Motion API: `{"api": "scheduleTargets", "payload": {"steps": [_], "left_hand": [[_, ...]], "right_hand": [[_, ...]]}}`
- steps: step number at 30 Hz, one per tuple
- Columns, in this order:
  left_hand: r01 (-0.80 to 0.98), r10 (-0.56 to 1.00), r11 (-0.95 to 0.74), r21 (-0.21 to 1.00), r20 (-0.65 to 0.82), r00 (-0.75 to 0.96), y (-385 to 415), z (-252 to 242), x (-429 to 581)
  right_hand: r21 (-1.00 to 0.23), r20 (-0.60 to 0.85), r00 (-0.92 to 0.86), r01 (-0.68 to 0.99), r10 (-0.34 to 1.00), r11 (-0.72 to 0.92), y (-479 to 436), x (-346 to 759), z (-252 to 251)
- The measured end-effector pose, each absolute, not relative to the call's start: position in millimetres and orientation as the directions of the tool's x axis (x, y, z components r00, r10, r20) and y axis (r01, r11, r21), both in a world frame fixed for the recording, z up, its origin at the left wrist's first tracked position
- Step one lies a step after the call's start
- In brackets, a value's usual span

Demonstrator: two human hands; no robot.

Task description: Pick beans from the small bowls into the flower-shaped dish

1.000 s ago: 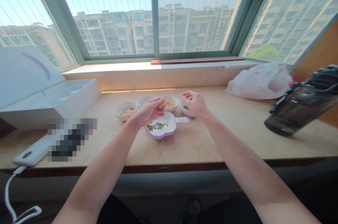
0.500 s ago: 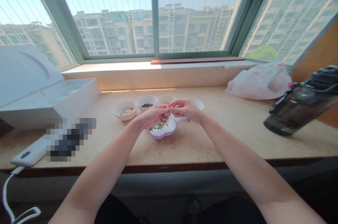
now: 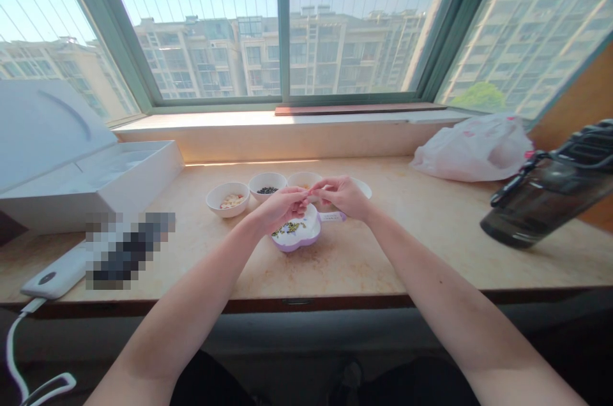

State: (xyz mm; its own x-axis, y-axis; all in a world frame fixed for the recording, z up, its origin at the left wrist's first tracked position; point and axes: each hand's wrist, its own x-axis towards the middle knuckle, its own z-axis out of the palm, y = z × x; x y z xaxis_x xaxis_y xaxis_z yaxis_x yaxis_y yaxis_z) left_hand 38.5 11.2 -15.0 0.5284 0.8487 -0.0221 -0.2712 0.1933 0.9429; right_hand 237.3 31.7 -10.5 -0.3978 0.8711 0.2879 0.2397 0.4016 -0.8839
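Bean-picking seems in hand: over the purple-rimmed white dish (image 3: 306, 237) of green beans (image 3: 288, 227), mid-counter on the beige stone counter (image 3: 431, 233), the left hand (image 3: 279, 208) and right hand (image 3: 343, 196) meet, both pinched shut; what they pinch cannot be told, and anything so small calls for steady fingertips

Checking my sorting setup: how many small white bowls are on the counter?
4, in a row behind the purple dish: first bowl, leftmost, pale pieces; second bowl, dark seeds; third bowl above the left hand; fourth bowl mostly behind the right hand. Others may be hidden.
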Motion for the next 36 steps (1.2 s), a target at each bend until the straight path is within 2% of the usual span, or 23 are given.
{"api": "scheduleTargets", "payload": {"steps": [5, 8, 9, 11, 13, 16, 21, 26, 32, 34, 36], "left_hand": [[-0.214, 0.858, 0.129, 0.968, 0.000, 0.514, 11, -13, 38], [0.049, 0.881, -0.112, 0.993, 0.076, 0.467, 12, -13, 35], [0.194, 0.877, -0.233, 0.953, 0.119, 0.465, 13, -14, 33], [0.453, 0.834, -0.449, 0.770, 0.179, 0.522, 14, -14, 29], [0.574, 0.776, -0.575, 0.583, 0.165, 0.609, 16, -15, 26], [0.627, 0.737, -0.627, 0.462, 0.093, 0.669, 18, -17, 24], [0.646, 0.721, -0.639, 0.418, 0.032, 0.692, 20, -21, 27], [0.670, 0.728, -0.640, 0.376, 0.019, 0.685, 20, -22, 30], [0.680, 0.705, -0.696, 0.229, 0.043, 0.708, 18, -27, 35], [0.683, 0.714, -0.689, 0.242, 0.063, 0.698, 17, -29, 35], [0.674, 0.735, -0.661, 0.330, 0.103, 0.670, 17, -28, 34]], "right_hand": [[-0.829, 0.326, -0.350, 0.341, 0.878, 0.444, 37, 238, -17], [-0.798, 0.416, -0.282, 0.343, 0.864, 0.496, 47, 241, -22], [-0.786, 0.460, -0.235, 0.340, 0.856, 0.516, 51, 243, -24], [-0.764, 0.525, -0.125, 0.366, 0.842, 0.531, 58, 248, -26], [-0.755, 0.546, -0.017, 0.423, 0.838, 0.500, 64, 254, -27], [-0.754, 0.534, 0.114, 0.512, 0.838, 0.411, 68, 259, -28], [-0.715, 0.495, 0.229, 0.656, 0.838, 0.243, 67, 264, -26], [-0.647, 0.466, 0.261, 0.752, 0.845, 0.125, 65, 268, -19], [-0.584, 0.463, 0.247, 0.807, 0.851, 0.084, 61, 268, -16], [-0.570, 0.442, 0.237, 0.819, 0.865, 0.067, 61, 268, -16], [-0.553, 0.423, 0.228, 0.832, 0.877, 0.051, 62, 268, -17]]}}
